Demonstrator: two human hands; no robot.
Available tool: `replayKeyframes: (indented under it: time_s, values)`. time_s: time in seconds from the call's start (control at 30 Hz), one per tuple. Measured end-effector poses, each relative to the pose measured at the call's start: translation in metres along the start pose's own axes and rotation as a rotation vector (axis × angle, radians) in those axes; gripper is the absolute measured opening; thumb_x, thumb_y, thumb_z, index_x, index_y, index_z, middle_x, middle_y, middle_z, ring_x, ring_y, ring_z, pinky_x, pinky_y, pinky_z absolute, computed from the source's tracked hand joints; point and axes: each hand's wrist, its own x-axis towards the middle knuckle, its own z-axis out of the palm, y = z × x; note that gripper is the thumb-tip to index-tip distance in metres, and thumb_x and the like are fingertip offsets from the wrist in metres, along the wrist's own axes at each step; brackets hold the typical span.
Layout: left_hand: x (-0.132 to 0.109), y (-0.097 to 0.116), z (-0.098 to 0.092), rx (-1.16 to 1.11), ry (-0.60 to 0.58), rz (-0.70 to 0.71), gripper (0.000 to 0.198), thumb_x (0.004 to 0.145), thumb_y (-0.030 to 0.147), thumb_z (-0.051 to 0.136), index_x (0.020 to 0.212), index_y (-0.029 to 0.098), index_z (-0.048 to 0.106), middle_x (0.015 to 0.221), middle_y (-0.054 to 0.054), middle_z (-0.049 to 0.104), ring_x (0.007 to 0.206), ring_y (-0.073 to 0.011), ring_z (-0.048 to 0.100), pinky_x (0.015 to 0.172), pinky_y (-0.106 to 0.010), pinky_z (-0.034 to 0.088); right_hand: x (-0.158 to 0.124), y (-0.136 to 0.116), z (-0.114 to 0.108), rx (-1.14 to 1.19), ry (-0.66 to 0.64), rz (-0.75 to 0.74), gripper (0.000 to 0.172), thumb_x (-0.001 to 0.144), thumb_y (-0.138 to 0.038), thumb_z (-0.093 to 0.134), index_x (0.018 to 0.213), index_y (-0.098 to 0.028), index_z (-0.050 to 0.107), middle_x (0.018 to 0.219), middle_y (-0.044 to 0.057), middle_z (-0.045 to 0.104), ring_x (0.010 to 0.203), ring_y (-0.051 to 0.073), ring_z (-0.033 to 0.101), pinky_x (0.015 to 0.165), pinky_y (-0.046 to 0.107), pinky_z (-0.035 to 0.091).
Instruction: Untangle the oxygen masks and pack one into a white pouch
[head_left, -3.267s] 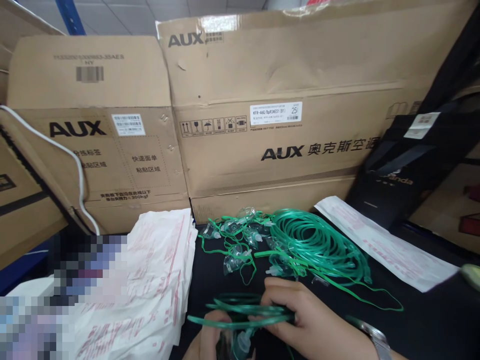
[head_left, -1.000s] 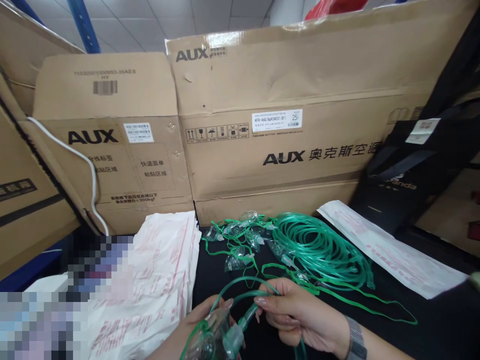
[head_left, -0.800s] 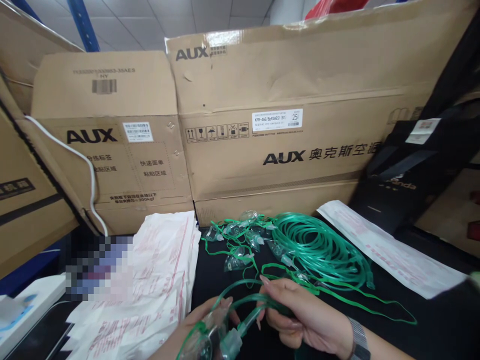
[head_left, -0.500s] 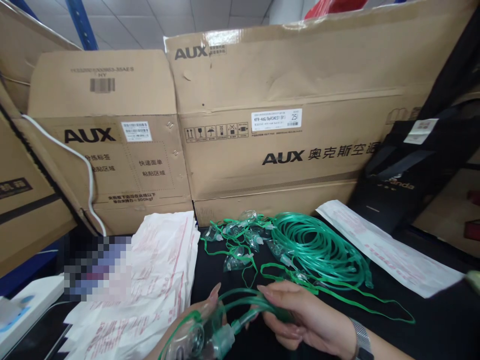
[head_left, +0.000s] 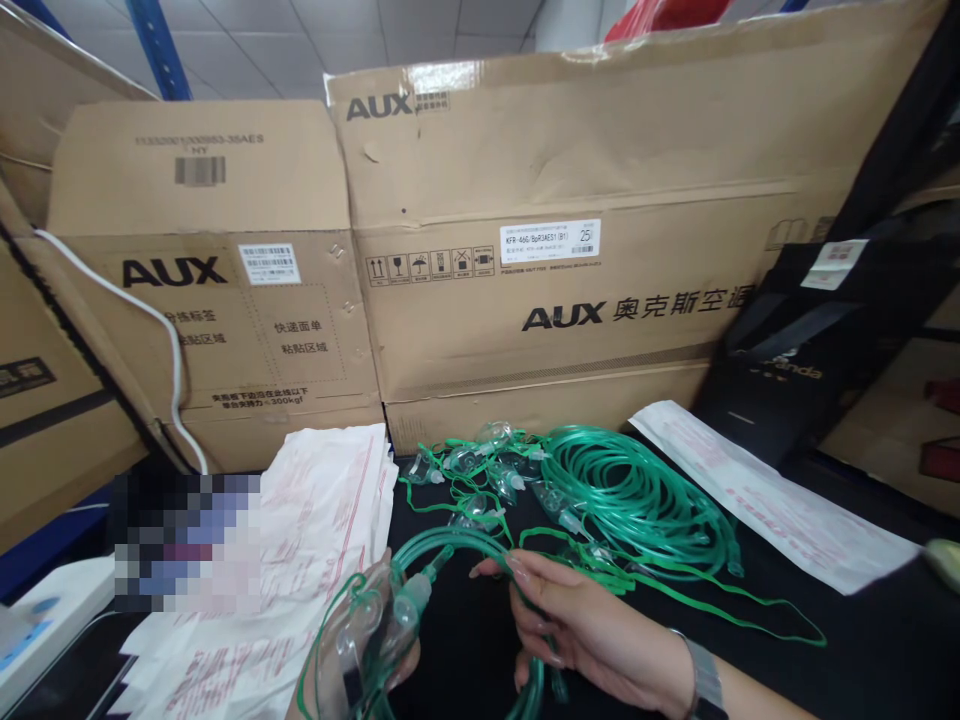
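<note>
My left hand grips a clear oxygen mask with a green strap, low in the middle of the view. From the mask a loop of green tubing arches over to my right hand, whose fingers curl round the coiled tube. A watch sits on my right wrist. Behind my hands lies a pile of more clear masks and a big coil of green tubes on the black table.
A stack of white printed pouches lies to the left. One long white pouch lies to the right. Big AUX cardboard boxes wall off the back. A black paper bag leans at the right. A white cable hangs at left.
My left hand has raised and turned the mask upward and leftward. The tube loop between my hands has widened, and my right hand has slid down along the coil.
</note>
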Motion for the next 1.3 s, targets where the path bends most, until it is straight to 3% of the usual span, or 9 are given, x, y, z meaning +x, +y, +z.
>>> replayKeyframes:
  time_s: [0.1, 0.2, 0.37, 0.67, 0.8, 0.93, 1.07, 1.17, 1.3]
  values:
    - [-0.003, 0.006, 0.009, -0.179, 0.0, -0.039, 0.026, 0.064, 0.032, 0.073, 0.054, 0.016, 0.056, 0.039, 0.006, 0.047, 0.034, -0.0052, 0.038, 0.034, -0.016, 0.029, -0.001, -0.001, 0.001, 0.019, 0.075, -0.072, 0.024, 0.078, -0.039, 0.061, 0.089, -0.019, 0.056, 0.053, -0.01, 0.032, 0.042, 0.003, 0.024, 0.045, 0.018, 0.035]
    - [-0.005, 0.011, 0.019, -0.334, 0.022, -0.212, 0.021, 0.06, 0.03, 0.076, 0.06, 0.015, 0.063, 0.046, 0.003, 0.056, 0.039, -0.0075, 0.045, 0.041, -0.021, 0.038, -0.001, -0.007, -0.003, 0.101, 0.181, -0.222, 0.02, 0.08, -0.036, 0.06, 0.08, -0.017, 0.054, 0.05, -0.01, 0.028, 0.042, 0.004, 0.019, 0.04, 0.016, 0.023]
    - [-0.006, 0.008, 0.02, -0.287, 0.077, -0.384, 0.026, 0.062, 0.039, 0.074, 0.064, 0.014, 0.066, 0.056, -0.002, 0.065, 0.049, -0.0123, 0.056, 0.051, -0.025, 0.041, 0.001, -0.012, -0.008, 0.192, 0.235, -0.322, 0.017, 0.08, -0.03, 0.061, 0.079, -0.015, 0.054, 0.049, -0.009, 0.029, 0.042, 0.004, 0.019, 0.041, 0.017, 0.021]
    - [-0.009, 0.006, 0.02, -0.146, 0.002, -0.372, 0.038, 0.056, 0.051, 0.073, 0.066, 0.015, 0.068, 0.055, -0.001, 0.065, 0.045, -0.0131, 0.055, 0.05, -0.026, 0.044, -0.003, -0.022, -0.011, 0.173, 0.14, -0.231, 0.014, 0.083, -0.026, 0.057, 0.077, -0.014, 0.056, 0.047, -0.009, 0.03, 0.04, 0.002, 0.016, 0.037, 0.016, 0.016]
    - [0.007, -0.002, 0.011, -0.041, -0.109, -0.493, 0.046, 0.061, 0.058, 0.063, 0.047, 0.015, 0.062, 0.041, -0.001, 0.056, 0.034, -0.0125, 0.048, 0.044, -0.028, 0.042, -0.008, -0.029, -0.01, 0.091, 0.175, -0.145, 0.01, 0.083, -0.028, 0.056, 0.085, -0.019, 0.056, 0.049, -0.009, 0.029, 0.038, 0.002, 0.014, 0.034, 0.014, 0.009]
    - [0.021, -0.004, 0.003, 0.009, -0.086, -0.478, 0.03, 0.063, 0.049, 0.067, 0.063, 0.018, 0.067, 0.05, -0.001, 0.063, 0.048, -0.0176, 0.059, 0.052, -0.028, 0.045, -0.011, -0.029, -0.007, 0.013, 0.158, -0.055, 0.031, 0.081, -0.033, 0.059, 0.109, -0.022, 0.053, 0.05, -0.01, 0.028, 0.039, 0.002, 0.013, 0.034, 0.014, 0.008]
    - [0.013, -0.006, 0.011, -0.121, -0.201, -0.561, 0.059, 0.059, 0.073, 0.051, 0.062, 0.015, 0.064, 0.055, -0.005, 0.065, 0.045, -0.018, 0.059, 0.051, -0.031, 0.046, -0.011, -0.026, -0.003, -0.06, 0.138, 0.013, 0.046, 0.076, -0.037, 0.064, 0.118, -0.02, 0.05, 0.047, -0.012, 0.022, 0.04, 0.003, 0.012, 0.034, 0.015, 0.008]
    - [0.005, -0.007, 0.018, -0.204, -0.183, -0.609, 0.067, 0.058, 0.076, 0.047, 0.063, 0.012, 0.064, 0.06, -0.008, 0.067, 0.052, -0.017, 0.061, 0.053, -0.027, 0.046, -0.011, -0.025, 0.0, -0.15, 0.136, 0.052, 0.045, 0.077, -0.042, 0.061, 0.115, -0.018, 0.053, 0.045, -0.013, 0.021, 0.038, 0.003, 0.011, 0.034, 0.016, 0.007]
    - [0.002, -0.006, 0.022, -0.153, -0.078, -0.544, 0.05, 0.059, 0.062, 0.063, 0.065, 0.013, 0.061, 0.057, -0.003, 0.065, 0.046, -0.0121, 0.056, 0.046, -0.023, 0.044, -0.01, -0.022, 0.004, -0.197, 0.147, 0.038, 0.036, 0.075, -0.046, 0.061, 0.094, -0.015, 0.059, 0.041, -0.013, 0.023, 0.035, 0.002, 0.011, 0.032, 0.015, 0.007]
